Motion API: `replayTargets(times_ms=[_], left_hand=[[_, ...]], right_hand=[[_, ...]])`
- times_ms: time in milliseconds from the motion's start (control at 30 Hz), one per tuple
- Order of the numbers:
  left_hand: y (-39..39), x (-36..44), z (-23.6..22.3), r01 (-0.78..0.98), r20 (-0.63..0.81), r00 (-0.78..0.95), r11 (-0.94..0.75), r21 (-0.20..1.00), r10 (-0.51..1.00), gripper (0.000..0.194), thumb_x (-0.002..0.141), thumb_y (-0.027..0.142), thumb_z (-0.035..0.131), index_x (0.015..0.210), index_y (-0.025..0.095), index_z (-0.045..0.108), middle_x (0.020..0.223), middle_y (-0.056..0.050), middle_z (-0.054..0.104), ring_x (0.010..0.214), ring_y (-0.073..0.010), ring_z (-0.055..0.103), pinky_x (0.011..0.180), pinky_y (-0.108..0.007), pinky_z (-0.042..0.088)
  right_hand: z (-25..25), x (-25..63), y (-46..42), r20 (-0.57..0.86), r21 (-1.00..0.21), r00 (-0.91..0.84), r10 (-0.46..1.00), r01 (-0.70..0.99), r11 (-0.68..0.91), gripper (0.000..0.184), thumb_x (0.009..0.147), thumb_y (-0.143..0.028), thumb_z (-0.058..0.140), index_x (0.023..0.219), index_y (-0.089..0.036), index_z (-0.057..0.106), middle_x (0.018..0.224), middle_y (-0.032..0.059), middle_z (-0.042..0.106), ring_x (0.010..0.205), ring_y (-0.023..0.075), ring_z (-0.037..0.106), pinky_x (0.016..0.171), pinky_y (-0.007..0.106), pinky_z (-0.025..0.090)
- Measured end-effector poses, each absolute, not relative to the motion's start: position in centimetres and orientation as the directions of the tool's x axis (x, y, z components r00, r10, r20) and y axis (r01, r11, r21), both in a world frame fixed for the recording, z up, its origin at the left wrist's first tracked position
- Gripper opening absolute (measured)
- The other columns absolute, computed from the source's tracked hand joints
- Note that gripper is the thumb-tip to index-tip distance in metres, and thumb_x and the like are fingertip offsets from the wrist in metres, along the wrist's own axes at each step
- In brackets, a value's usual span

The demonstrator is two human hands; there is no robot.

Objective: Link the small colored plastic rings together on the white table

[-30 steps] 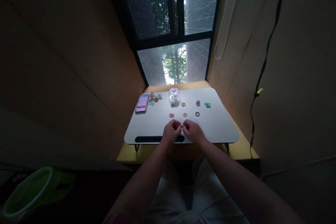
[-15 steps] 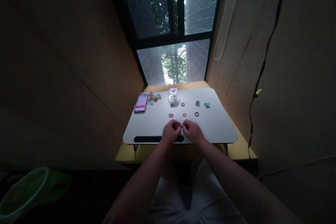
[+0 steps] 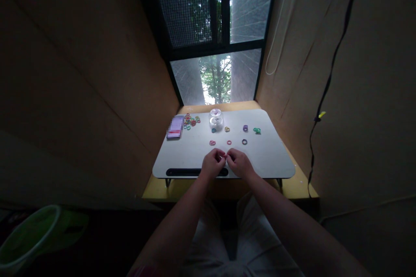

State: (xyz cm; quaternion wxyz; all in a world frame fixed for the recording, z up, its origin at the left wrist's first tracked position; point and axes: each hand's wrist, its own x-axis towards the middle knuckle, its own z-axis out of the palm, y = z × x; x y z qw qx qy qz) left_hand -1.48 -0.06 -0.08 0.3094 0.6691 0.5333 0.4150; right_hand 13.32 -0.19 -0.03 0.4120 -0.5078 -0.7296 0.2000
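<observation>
My left hand and my right hand meet over the front of the white lap table, fingers pinched and fingertips almost touching. Whatever is between them is too small to make out. Just beyond my fingers lie small rings that look like hair ties: a pink cluster, a red ring and a dark ring. Farther back are a blue one, a yellow bunch, a purple one and a green bunch.
A clear rounded container stands at the back middle. To its left lies a mixed pile of coloured rings, beside a phone with a blurred screen. A black slot runs along the front edge. A green basket stands lower left.
The view has shifted very slightly. Both hands stay pinched together at the same spot, and the rings on the table have not moved.
</observation>
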Motion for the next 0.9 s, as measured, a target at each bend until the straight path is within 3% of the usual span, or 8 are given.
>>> replayTargets(times_ms=[300, 900], left_hand=[[-0.18, -1.44, 0.22, 0.484, 0.239, 0.084, -0.250, 0.839, 0.967, 0.019, 0.082, 0.037, 0.054, 0.080, 0.019, 0.060, 0.067, 0.002, 0.060, 0.061, -0.0108, 0.054, 0.059, -0.023, 0.038], [-0.27, -1.36, 0.32, 0.511, 0.234, 0.097, -0.250, 0.823, 0.967, 0.016, 0.080, 0.034, 0.056, 0.082, 0.018, 0.060, 0.065, 0.003, 0.059, 0.058, -0.0090, 0.050, 0.056, -0.021, 0.037]], right_hand=[[-0.12, 13.35, -0.20, 0.399, -0.715, -0.146, 0.905, 0.569, 0.407, 0.015, 0.083, -0.023, 0.045, 0.071, -0.019, 0.052, 0.065, -0.0009, 0.056, 0.061, 0.0124, 0.049, 0.060, 0.023, 0.035], [-0.22, 13.40, -0.10, 0.417, -0.721, -0.131, 0.900, 0.555, 0.415, 0.016, 0.084, -0.025, 0.046, 0.071, -0.019, 0.053, 0.065, -0.0007, 0.056, 0.060, 0.0120, 0.049, 0.058, 0.023, 0.035]])
